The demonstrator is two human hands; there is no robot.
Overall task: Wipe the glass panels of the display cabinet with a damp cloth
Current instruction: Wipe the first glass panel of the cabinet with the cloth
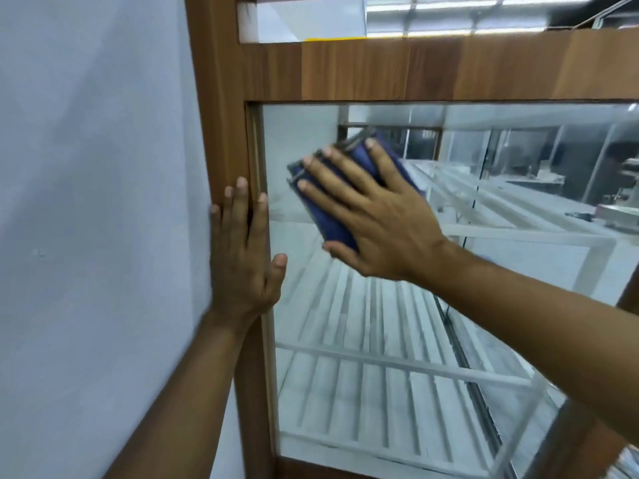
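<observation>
**Cloth at the upper left of the glass panel**

The display cabinet (pixel 518 67), framed in brown wood, fills the middle and right of the frame, with a pale wall (pixel 96 202) at the left. Its large glass panel (pixel 380 323) is set below the wide top rail (pixel 345 70), and white slatted shelves (pixel 363 392) are seen through it.

The wiping is judged to be in hand at the panel's upper left, with the lower and right parts probably not yet covered. The step would be done best in overlapping passes worked downward from the top rail, with even pressure, and carried right into the corner at the left post (pixel 221 115), where smears are easily missed.

The left hand (pixel 242 257) is laid flat on that post at centre left. Its fingers (pixel 238 202) are straight and close together, the thumb is set apart toward the glass, and nothing is held.

The right hand (pixel 373 219) is pressed on the folded blue cloth (pixel 325 219), which lies flat against the glass just right of the post. Its fingers (pixel 332 174) are spread wide and straight over the cloth, so it is pinned rather than gripped.
</observation>
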